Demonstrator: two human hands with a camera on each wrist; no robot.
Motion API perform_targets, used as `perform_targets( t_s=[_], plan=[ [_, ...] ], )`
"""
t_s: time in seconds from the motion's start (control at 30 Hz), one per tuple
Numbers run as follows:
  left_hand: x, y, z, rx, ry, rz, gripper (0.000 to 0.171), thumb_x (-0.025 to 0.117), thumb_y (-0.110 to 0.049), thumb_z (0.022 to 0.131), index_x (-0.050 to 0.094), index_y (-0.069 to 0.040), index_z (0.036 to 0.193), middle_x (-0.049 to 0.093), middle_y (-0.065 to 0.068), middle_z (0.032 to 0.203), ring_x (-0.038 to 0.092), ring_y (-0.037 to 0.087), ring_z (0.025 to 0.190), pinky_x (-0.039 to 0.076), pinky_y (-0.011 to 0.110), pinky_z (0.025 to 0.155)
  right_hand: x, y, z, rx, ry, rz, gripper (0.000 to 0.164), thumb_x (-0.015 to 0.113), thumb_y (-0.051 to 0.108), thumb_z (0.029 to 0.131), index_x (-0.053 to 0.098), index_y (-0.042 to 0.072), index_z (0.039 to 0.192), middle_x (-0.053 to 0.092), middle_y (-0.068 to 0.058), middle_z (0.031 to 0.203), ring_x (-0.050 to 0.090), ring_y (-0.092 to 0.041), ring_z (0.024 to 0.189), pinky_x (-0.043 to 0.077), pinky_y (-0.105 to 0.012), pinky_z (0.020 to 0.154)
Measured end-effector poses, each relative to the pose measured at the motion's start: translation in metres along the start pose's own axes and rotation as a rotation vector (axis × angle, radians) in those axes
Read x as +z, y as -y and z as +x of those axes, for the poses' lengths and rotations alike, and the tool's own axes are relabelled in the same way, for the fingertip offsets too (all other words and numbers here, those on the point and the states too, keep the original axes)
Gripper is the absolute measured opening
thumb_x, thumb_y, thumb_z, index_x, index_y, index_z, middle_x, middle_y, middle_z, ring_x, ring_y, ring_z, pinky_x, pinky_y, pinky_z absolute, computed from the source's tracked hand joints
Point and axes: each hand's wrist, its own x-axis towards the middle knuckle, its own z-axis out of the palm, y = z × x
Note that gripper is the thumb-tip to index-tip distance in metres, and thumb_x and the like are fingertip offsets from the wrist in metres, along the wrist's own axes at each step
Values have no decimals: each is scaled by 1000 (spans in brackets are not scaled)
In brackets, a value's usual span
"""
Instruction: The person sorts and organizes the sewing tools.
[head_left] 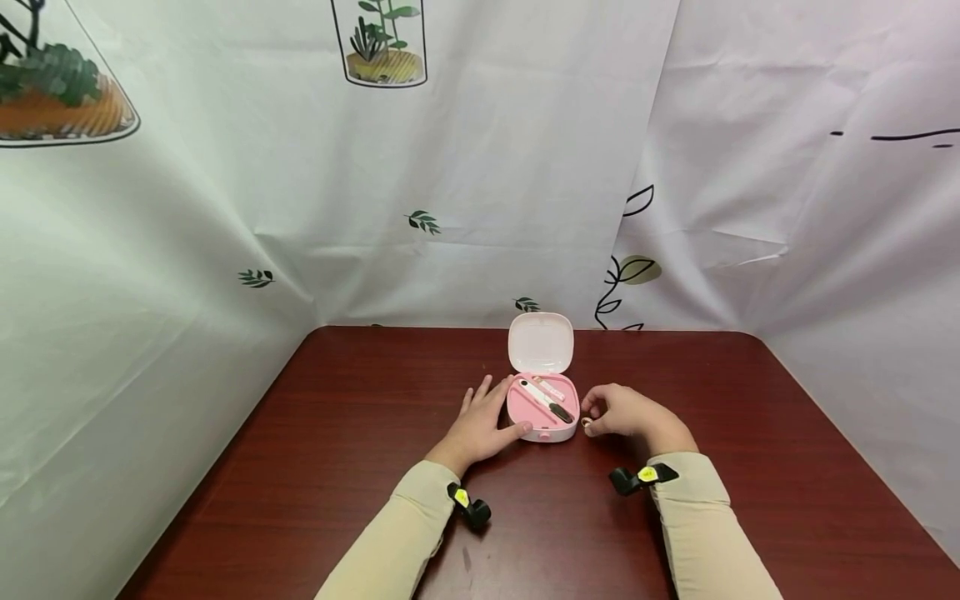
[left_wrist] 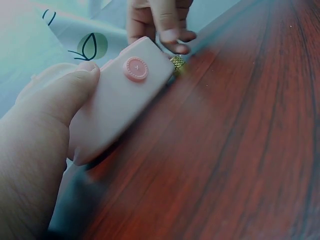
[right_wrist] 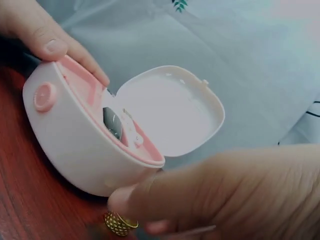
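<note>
A small white and pink box [head_left: 544,434] stands on the table with its white lid [head_left: 541,342] raised. My left hand [head_left: 480,425] rests against the box's left side, thumb on the front rim and other fingers spread and fairly straight. In the pink interior lie a white slim tool with a dark end [head_left: 546,401] and a small white piece [head_left: 550,388]. Beside the box's right side is a gold ring with a mesh-like band [right_wrist: 118,224]. The fingertips of my right hand [head_left: 630,414] bend right at the ring; I cannot tell whether they pinch it.
The dark red wooden table [head_left: 360,400] reaches back to white cloth walls [head_left: 495,183] printed with plants, close behind the lid. A wrist camera [head_left: 474,510] is strapped at the left sleeve and another camera [head_left: 637,477] at the right sleeve.
</note>
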Motion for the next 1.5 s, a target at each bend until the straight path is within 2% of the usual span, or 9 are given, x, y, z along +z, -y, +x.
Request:
perform_targets(
  t_s=[0.13, 0.4, 0.5, 0.63, 0.8, 0.93, 1.1, 1.3, 1.5],
  plan=[
    [0, 1, 1, -3, 0, 10, 90, 54, -67, 92, 25, -19, 162, 31, 4, 164, 12, 34, 155, 6, 59, 122, 4, 1, 0, 24, 33, -30, 19, 80, 1, 76, 67, 7, 89, 56, -1, 74, 53, -17, 68, 45, -31, 61],
    [0, 3, 1, -9, 4, 9, 90, 53, -68, 92, 24, -19, 163, 31, 3, 165, 11, 33, 155, 5, 58, 122, 4, 0, 3, 13, -20, -69, 12, 75, 2, 79, 67, 9, 84, 57, -1, 72, 53, -17, 66, 44, -31, 60],
    [-1, 3, 0, -5, 1, 5, 90, 53, -67, 92, 25, -18, 162, 31, 4, 164, 12, 33, 155, 6, 58, 122, 1, -1, 6, -5, -75, -91, 9, 74, 5, 81, 68, 9, 86, 58, -1, 73, 54, -16, 68, 45, -31, 61],
    [-3, 2, 0, -2, -2, 5, 90, 53, -67, 92, 25, -18, 162, 31, 3, 164, 12, 34, 155, 6, 59, 121, -2, 0, 11, -49, -193, -132, 7, 73, 11, 85, 71, 9, 91, 62, 0, 78, 56, -16, 73, 49, -33, 67],
    [-4, 2, -1, -3, -3, 11, 90, 53, -67, 92, 25, -18, 162, 30, 2, 165, 12, 34, 155, 6, 59, 122, 2, 4, 16, -132, -334, -172, 13, 73, 14, 88, 72, 6, 98, 65, -3, 87, 60, -20, 80, 52, -40, 75],
    [-5, 3, -1, 1, -7, 12, 91, 53, -67, 92, 25, -18, 162, 30, 2, 165, 13, 34, 155, 7, 59, 121, 8, 9, 20, -134, -394, -190, 18, 74, 16, 90, 73, 5, 104, 65, -5, 93, 61, -21, 85, 53, -43, 80],
    [-5, 3, -1, 1, -13, 6, 89, 54, -66, 92, 26, -18, 162, 31, 1, 165, 13, 34, 155, 7, 59, 121, 15, 15, 23, -122, -421, -186, 19, 73, 14, 90, 73, 6, 108, 66, -6, 99, 60, -23, 87, 53, -44, 81],
    [-1, 1, -1, -1, -7, -5, 88, 54, -65, 93, 26, -19, 162, 31, 1, 164, 13, 34, 155, 7, 59, 121, 19, 21, 29, -144, -416, -252, 15, 74, 13, 89, 75, 8, 103, 64, -4, 92, 59, -21, 82, 52, -44, 78],
    [1, -1, 0, -9, 3, -5, 88, 54, -66, 93, 25, -20, 162, 31, 1, 164, 11, 32, 155, 6, 58, 122, 20, 23, 34, -73, -370, -270, 18, 76, 17, 90, 78, 11, 107, 62, -4, 96, 57, -21, 81, 51, -44, 74]
  ],
)
